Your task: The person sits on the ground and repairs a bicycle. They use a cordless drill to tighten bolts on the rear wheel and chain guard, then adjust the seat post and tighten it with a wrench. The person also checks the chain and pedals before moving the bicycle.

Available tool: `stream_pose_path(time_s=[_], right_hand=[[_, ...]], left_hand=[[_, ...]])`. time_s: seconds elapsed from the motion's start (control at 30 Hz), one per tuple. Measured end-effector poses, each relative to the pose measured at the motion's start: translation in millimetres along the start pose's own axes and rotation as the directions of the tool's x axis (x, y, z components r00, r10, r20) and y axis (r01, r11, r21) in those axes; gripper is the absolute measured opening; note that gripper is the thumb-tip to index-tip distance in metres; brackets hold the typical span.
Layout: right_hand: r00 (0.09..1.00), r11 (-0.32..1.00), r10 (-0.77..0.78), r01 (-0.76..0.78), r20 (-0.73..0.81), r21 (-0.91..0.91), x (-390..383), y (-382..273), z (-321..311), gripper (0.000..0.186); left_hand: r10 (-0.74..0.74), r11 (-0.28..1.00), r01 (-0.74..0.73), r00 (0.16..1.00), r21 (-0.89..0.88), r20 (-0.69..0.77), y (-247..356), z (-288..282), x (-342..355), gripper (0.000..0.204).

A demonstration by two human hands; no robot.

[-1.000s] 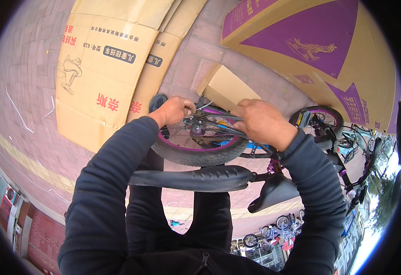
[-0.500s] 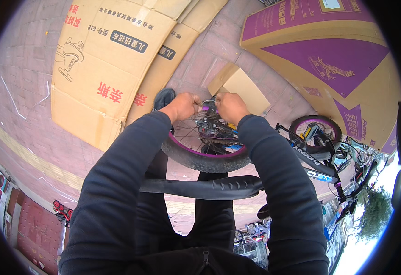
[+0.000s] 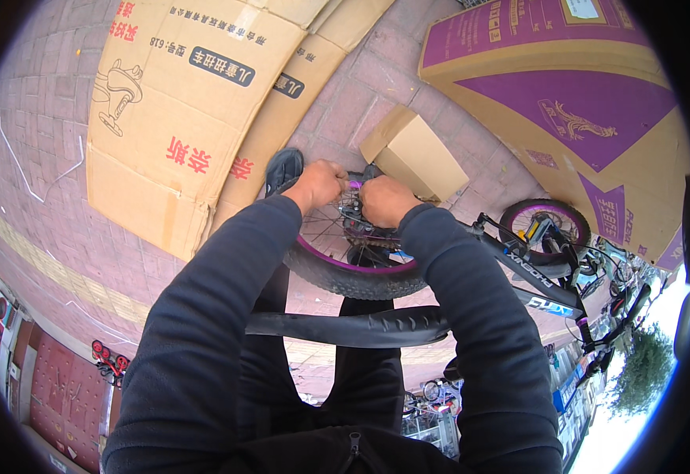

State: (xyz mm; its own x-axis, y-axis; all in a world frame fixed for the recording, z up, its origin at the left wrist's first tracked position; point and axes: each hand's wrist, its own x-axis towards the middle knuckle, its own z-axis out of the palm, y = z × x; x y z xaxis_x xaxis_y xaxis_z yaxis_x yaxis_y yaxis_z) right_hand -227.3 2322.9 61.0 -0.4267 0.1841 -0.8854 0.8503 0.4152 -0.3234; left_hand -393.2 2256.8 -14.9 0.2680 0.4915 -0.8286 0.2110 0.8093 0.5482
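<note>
Over the far side of a bicycle wheel point(image 3: 349, 278) with a purple rim and black tyre, my left hand point(image 3: 321, 186) and my right hand point(image 3: 388, 200) are both closed, a short gap apart. A bit of purple rim point(image 3: 354, 185) shows between them. My left fingers pinch at the rim's edge, but what they hold is hidden. The curled right fingers also hide whatever they grip. Below them are spokes and dark gear parts point(image 3: 365, 229). A long black mudguard point(image 3: 345, 327) stretches across in front of my legs.
The black bicycle frame point(image 3: 538, 278) runs right to a second purple-rimmed wheel point(image 3: 546, 229). Flattened cardboard point(image 3: 179, 118) lies at the left. A small open carton point(image 3: 416, 154) sits beyond my right hand, and a large purple-and-brown carton point(image 3: 566, 87) stands far right.
My right hand has come slightly left and lower, closer to the left hand. The left hand has shifted a little to the right. Both remain closed.
</note>
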Motion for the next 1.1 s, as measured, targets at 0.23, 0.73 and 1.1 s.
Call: stream_pose_path(time_s=[0.23,0.73,1.1], right_hand=[[0.990,0.966,-0.141,0.138,-0.003,0.220,7,19,-6,0.020],[0.969,0.573,0.246,-0.170,0.030,0.802,15,19,-3,0.020],[0.889,-0.133,0.284,-0.335,0.360,0.933,28,21,27,0.010]], left_hand=[[0.203,0.942,-0.251,0.954,0.223,0.219,11,-1,-3,0.024],[0.072,0.939,-0.136,0.976,0.316,0.206,19,-6,-2,0.027],[0.275,0.924,-0.248,0.960,0.290,-0.053,1,12,0,0.020]])
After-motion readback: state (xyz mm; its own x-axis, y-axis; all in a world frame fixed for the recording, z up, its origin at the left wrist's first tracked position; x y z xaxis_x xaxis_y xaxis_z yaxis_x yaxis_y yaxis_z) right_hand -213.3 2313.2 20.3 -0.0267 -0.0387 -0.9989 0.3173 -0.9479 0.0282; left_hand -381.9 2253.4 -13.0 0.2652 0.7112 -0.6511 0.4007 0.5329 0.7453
